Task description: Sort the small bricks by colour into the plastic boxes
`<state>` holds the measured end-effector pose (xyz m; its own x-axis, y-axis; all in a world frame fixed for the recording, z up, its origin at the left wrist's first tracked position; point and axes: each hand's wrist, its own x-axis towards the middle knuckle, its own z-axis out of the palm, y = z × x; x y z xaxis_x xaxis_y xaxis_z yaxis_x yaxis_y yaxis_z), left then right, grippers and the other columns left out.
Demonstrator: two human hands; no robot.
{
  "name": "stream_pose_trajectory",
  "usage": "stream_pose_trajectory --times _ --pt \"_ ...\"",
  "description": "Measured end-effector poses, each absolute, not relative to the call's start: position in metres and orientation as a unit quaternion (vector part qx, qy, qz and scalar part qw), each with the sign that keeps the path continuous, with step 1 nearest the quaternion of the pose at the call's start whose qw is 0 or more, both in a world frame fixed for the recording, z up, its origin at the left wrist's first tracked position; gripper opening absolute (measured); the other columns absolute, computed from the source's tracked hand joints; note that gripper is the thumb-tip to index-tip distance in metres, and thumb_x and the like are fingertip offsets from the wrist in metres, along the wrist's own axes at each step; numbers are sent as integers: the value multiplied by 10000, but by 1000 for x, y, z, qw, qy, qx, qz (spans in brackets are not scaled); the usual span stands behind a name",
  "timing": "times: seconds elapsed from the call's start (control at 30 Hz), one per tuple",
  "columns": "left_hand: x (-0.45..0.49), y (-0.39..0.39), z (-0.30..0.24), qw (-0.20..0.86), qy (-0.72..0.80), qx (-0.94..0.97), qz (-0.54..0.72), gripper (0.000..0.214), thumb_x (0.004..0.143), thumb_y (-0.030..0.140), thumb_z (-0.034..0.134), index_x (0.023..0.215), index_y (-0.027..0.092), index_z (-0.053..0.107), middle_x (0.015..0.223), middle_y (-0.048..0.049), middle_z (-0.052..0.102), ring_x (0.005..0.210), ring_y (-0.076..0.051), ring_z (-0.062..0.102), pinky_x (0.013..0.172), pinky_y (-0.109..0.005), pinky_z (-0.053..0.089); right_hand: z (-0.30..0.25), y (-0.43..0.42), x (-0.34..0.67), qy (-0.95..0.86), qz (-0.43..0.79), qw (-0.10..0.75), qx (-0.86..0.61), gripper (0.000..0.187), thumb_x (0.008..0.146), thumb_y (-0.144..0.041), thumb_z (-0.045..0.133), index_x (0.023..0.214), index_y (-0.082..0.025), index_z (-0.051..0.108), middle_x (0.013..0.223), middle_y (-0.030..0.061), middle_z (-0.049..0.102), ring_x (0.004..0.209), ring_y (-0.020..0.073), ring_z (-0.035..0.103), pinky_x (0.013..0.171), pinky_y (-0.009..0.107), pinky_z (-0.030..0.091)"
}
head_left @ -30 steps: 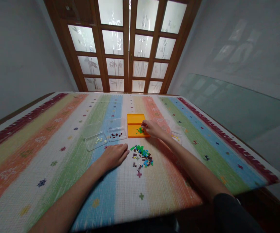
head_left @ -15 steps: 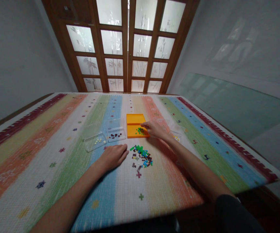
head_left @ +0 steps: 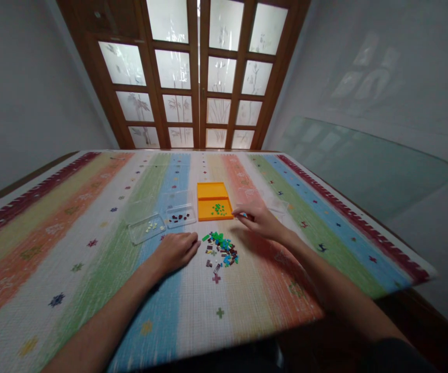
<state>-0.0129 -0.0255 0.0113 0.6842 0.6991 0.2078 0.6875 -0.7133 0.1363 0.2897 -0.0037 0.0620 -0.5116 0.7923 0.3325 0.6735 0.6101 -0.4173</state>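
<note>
My left hand (head_left: 176,252) rests on the tablecloth with its fingers curled together, fingertips beside a loose pile of small toy bricks (head_left: 224,247) in green, blue, brown and other colours. My right hand (head_left: 258,220) hovers at the near right corner of an open orange box (head_left: 204,218). Its index finger and thumb are apart, and a small bluish spot shows between them; I cannot tell whether it lies behind. Small green pieces (head_left: 219,209) are scattered in the box's near half.
Left of the box stand two clear containers: one (head_left: 181,224) with dark red pieces, another (head_left: 146,239) with pale pieces. A clear container (head_left: 280,204) is partly hidden behind my right hand. A striped cloth (head_left: 103,248) covers the table; a wooden door (head_left: 200,103) stands beyond.
My right hand has moved from above the orange box toward its right edge and nearer to me. My left hand stays by the brick pile. The whole view has shifted slightly.
</note>
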Motion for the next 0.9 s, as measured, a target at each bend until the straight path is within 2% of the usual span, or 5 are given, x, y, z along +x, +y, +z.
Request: stream_pose_trajectory --times 0.13,0.23,0.37,0.67,0.9 --pt "-12 -26 11 14 369 919 138 321 1017 319 350 785 199 537 680 -39 639 634 -171 617 591 -272 415 42 -24 297 -871 144 196 -427 182 947 -184 544 992 -183 720 919 74 731 800 173 636 760 300 466" --pt "-11 -27 10 4 359 920 157 343 1017 319 346 755 201 535 635 -32 618 591 -165 595 564 -272 387 27 -35 299 -860 143 200 -447 186 953 -171 533 973 -185 717 945 76 714 847 177 632 792 303 467" --pt "-11 -28 9 -2 351 919 181 345 1014 313 352 745 201 537 610 -26 609 555 -159 576 550 -274 362 11 -42 298 -866 96 198 -449 212 925 -120 506 986 -169 703 985 83 671 858 176 606 759 288 442" --pt "-11 -27 9 -1 345 921 179 332 1015 308 357 763 199 543 608 -17 606 551 -150 571 548 -265 343 9 -44 295 -873 56 181 -449 193 946 -157 496 982 -169 685 972 78 635 818 165 565 698 266 386" --pt "-11 -26 8 1 333 922 198 318 1008 303 378 756 198 541 591 -9 592 527 -147 550 528 -262 326 17 -48 290 -857 176 250 -415 172 941 -206 536 1013 -162 686 922 58 636 728 140 564 690 271 436"
